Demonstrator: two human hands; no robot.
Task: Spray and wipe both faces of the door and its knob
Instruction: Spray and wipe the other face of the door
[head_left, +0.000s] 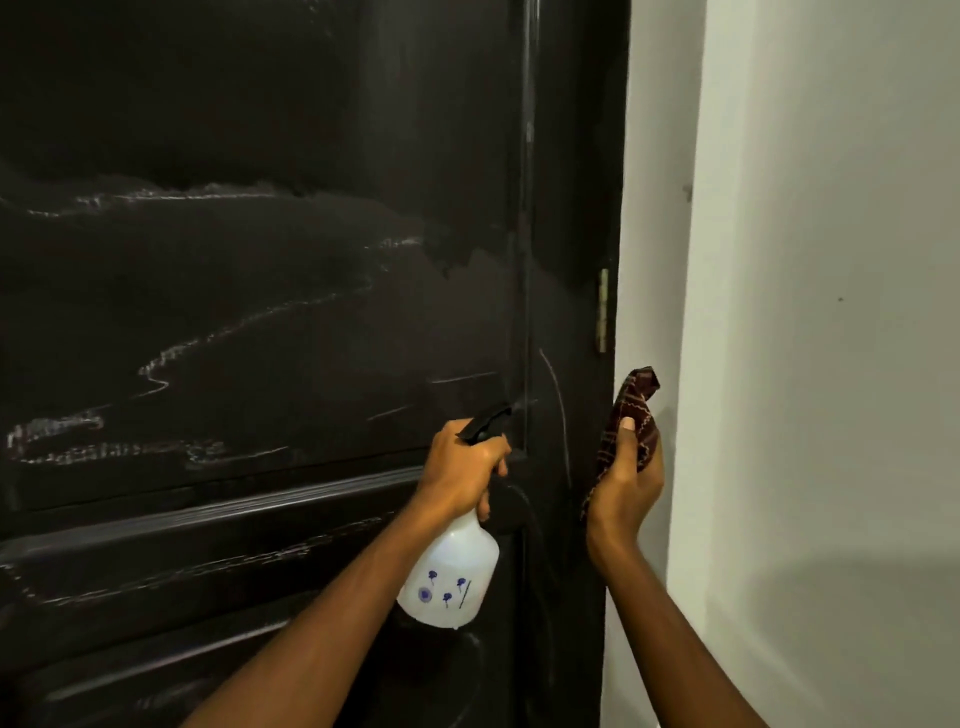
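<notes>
A black panelled door (260, 291) fills the left and middle of the head view, streaked with wet runs and white marks. My left hand (460, 470) grips the neck of a white spray bottle (452, 577) with blue flower prints; its black nozzle points at the door's right stile, where a faint mist shows. My right hand (626, 488) holds a dark red patterned cloth (631, 415) beside the door's hinge edge, not touching the face. A dark round shape behind the bottle may be the knob (511, 506); it is mostly hidden.
A brass hinge (602, 312) sits on the door's right edge. A white wall (831, 364) runs along the right, close to my right hand. Raised mouldings cross the door's lower half.
</notes>
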